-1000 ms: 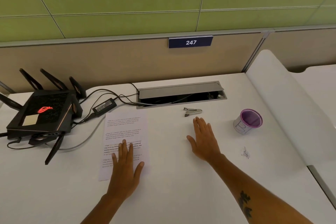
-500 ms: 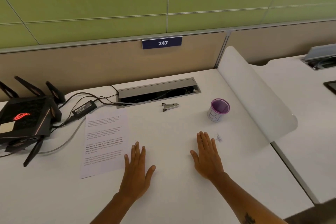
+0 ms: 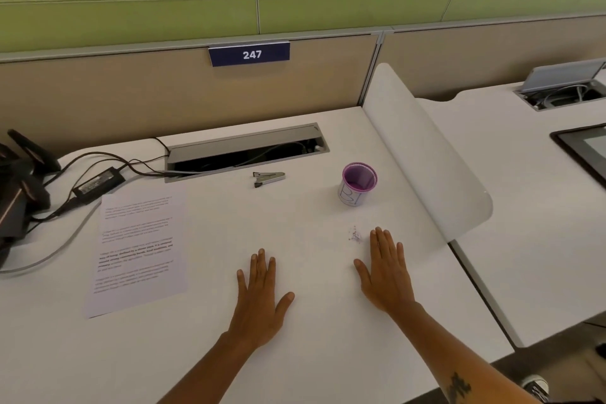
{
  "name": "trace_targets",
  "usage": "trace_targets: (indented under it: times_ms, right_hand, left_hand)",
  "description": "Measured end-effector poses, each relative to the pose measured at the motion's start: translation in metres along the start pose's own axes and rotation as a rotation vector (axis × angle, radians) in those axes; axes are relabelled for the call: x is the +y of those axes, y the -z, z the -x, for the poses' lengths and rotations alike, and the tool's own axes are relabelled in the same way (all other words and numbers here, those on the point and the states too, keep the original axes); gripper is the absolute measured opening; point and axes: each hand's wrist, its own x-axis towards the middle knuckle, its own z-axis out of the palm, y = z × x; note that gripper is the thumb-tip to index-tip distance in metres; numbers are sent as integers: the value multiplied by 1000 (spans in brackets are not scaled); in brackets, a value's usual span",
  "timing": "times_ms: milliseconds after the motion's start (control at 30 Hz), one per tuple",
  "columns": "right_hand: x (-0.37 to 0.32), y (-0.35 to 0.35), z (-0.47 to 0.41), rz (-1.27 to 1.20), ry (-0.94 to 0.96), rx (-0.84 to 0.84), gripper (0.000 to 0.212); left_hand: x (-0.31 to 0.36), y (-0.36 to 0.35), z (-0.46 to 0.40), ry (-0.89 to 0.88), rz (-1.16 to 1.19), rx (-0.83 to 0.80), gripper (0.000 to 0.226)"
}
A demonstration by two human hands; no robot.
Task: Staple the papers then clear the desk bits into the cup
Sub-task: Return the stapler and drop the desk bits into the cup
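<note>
Both bare hands are laid flat, palms down, on the white surface [image 3: 328, 338], fingers extended and nothing held in either grip. The left hand [image 3: 260, 297] is placed near the middle of the near area, well to the right of the printed white paper sheets [image 3: 139, 252], which lie flat at the left with no hand touching them. The right hand [image 3: 387, 272] is set further right, its fingertips just beside a small scatter of tiny desk bits [image 3: 354, 235], which are seen immediately left of the fingertips; contact cannot be told. A dark tattoo is seen on the right forearm near the bottom edge.

The small silver and black stapler [image 3: 269, 178] is seen lying on the surface at the far side, just in front of the open grey cable tray [image 3: 246, 151], well apart from both hands. The purple-rimmed white paper cup [image 3: 357, 184] stands upright to the right of the stapler and beyond the bits, with pen marks on its side.

At the far left, a black power adapter [image 3: 98, 181] with its cables and part of a black router [image 3: 19, 193] are seen. A blue plate reading 247 [image 3: 249, 54] is fixed to the beige partition behind.
</note>
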Motion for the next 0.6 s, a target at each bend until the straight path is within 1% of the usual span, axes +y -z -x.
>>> trace_targets:
  times_ms: [100,233,400,600]
  right_hand:
    - [9,-2,-5,10,-11,-27,86]
    - [7,-7,-10,19,-31,-30,90]
    - [-3,-9,-26,48,-50,-11,94]
    - [-11,-15,-38,34,14,15,90]
  left_hand:
    - [14,-4,-7,87,-25,-42,107]
    - [25,-2,-12,162,-29,-74,120]
    - [32,7,-24,191,-11,-135,136]
    - [37,7,-23,197,-27,-191,141]
